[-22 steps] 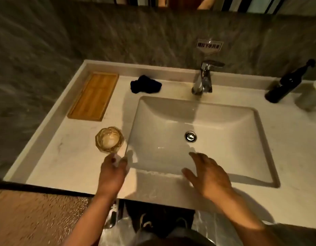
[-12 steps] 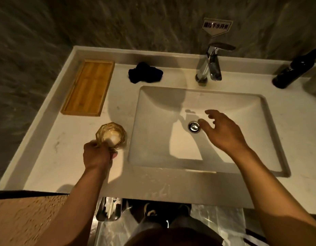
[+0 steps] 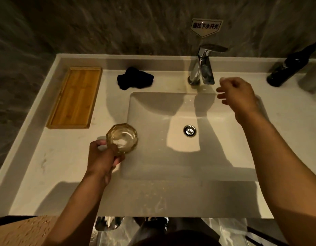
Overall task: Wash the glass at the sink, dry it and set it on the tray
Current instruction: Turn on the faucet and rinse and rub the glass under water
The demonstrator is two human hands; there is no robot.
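A faceted amber glass [image 3: 122, 136] is at the left rim of the white sink basin [image 3: 153, 166], upright, with its mouth toward me. My left hand [image 3: 102, 158] grips it from the near side, fingers curled round its wall. Whether it rests on the counter or is lifted I cannot tell. My right hand [image 3: 237, 94] hovers over the basin's far right corner, just right of the chrome faucet [image 3: 202, 68], fingers loosely curled and holding nothing. No water runs from the faucet. A wooden tray [image 3: 76, 98] lies empty on the counter at far left.
A dark cloth [image 3: 135, 78] is bunched on the counter behind the basin, between tray and faucet. A dark pump bottle [image 3: 287, 68] and a pale container [image 3: 313, 77] stand at the far right. The drain [image 3: 189, 130] sits mid-basin. A stone wall backs the counter.
My left hand has taken hold of the glass and brought it right, to the basin's rim. My right hand has travelled from the basin's near edge, past the drain, up beside the faucet.
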